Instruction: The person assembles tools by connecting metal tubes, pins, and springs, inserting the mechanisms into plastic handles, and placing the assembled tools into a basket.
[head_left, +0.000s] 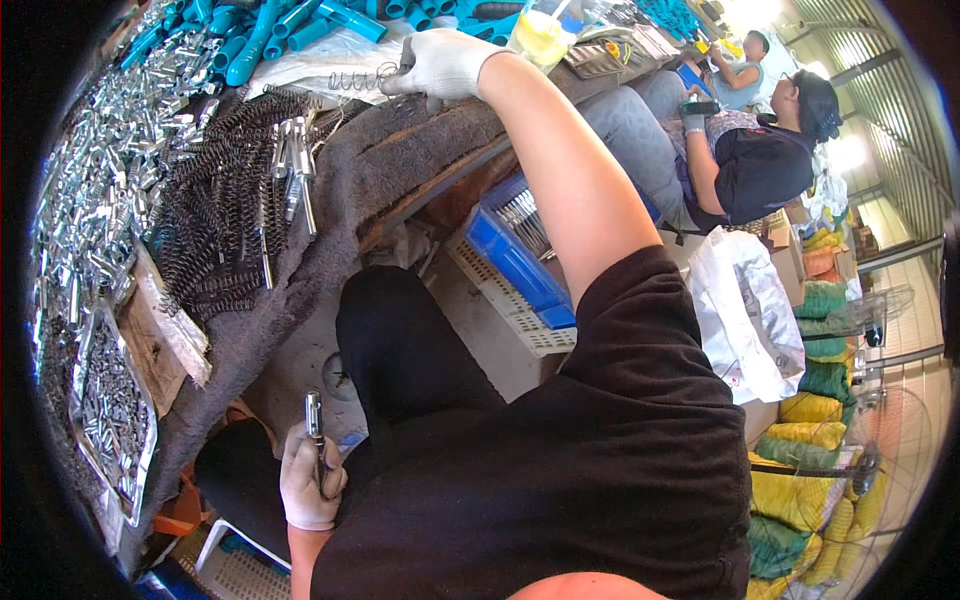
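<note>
Steel, thin and coiled: the wire spring (358,79) lies on the grey felt-covered bench (420,150), its near end at the fingertips of your gloved right hand (440,62), fingers curled down and pinching it, as far as the view shows. Judged light and springy, apt to snag on neighbours; hold near one end, not mid-coil. Your gloved left hand (308,480) sits low by your knee, fingers wrapped tight around a slim metal rod (316,425) with a bright cylindrical tip, pointing up. Rod judged stiff, smooth, somewhat slippery in cotton; grip at mid-shaft. Dark springs (225,215) heap beside bright metal tubes (100,190); blue plastic tubes (260,30) lie beyond
</note>
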